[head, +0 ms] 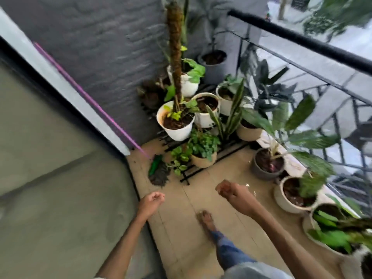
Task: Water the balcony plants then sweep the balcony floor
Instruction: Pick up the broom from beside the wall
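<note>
Purple-handled broom [88, 99] leaning on grey wall, potted plants [178, 121] clustered, both hands loosely curled, holding nothing

Brooms: one, purple-handled broom [88, 97] leaning at the left of the frame
Plant pots: about eleven; white pot [177, 125] at centre
Hands: two, left hand [151, 202], right hand [231, 192]
Bare feet: one foot [206, 217], lower centre

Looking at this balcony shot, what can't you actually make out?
- Head view, right hand: motion blur hides whether it holds anything.
- Broom: handle top smeared by blur.
- Bottom-right pot: cut off by the frame's edge.
- Watering can: none in view.
</note>
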